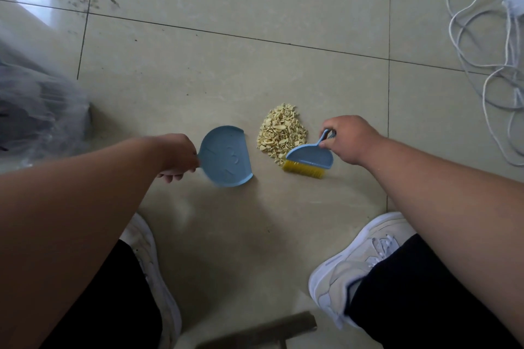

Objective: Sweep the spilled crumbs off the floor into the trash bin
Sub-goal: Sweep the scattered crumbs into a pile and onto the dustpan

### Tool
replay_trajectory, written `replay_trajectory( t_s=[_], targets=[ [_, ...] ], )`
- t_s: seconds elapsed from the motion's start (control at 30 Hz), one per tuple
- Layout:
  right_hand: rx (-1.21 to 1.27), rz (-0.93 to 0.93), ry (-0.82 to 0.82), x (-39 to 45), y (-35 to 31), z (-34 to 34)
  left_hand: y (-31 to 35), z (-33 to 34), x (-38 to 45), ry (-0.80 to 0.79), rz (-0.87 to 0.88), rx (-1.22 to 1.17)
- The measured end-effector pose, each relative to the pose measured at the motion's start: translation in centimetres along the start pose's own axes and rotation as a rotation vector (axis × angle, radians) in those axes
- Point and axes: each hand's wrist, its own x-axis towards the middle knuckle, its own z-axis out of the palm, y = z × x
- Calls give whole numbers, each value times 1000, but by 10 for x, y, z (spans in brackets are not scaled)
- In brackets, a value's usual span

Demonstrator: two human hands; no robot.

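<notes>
Crumbs [282,133], pale yellow and broken in small pieces, lie in one heap on the tiled floor [226,65], between the two hands. The right hand [347,139] pinches the thin blue handle of a small brush [309,160] with curled fingers; the yellow bristles point toward the person and touch the floor just beside the near edge of the heap. The left hand [177,154] grips the short handle of a blue dustpan [225,156], its fingers curled under the handle. The dustpan sits just left of the crumbs, with a narrow gap of bare floor between them, and I cannot tell if its edge rests on the floor.

Nearer to the person, two white shoes [357,263] stand on the floor below black trouser legs. At the left edge there is a clear plastic bag [37,110] over something dark; whether it is the bin I cannot tell. A white cord [482,65] lies in loops at the far right, well apart from the heap.
</notes>
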Motion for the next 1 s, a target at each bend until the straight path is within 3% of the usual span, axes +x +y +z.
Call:
replay_trajectory(
  t_s=[0.17, 0.33, 0.4, 0.5, 0.63, 1.0],
  targets=[
    [141, 8, -67, -8, 2, -13, 2, -3, -1, 10, -22, 7],
    [640, 333, 138, -17, 19, -19, 2, -5, -2, 20, -23, 22],
    [712, 438, 221, -18, 24, -19, 1, -5, 0, 31, -5, 32],
    [598, 501, 319, -19, 27, -17, 1, -6, 4, 48, 17, 15],
    [379, 447, 314, -18, 16, -5, 3, -7, 7, 111, 16, -37],
    [312, 320, 319, 11, -16, 22, -1, -7, 24, 151, 72, -142]
  ],
)
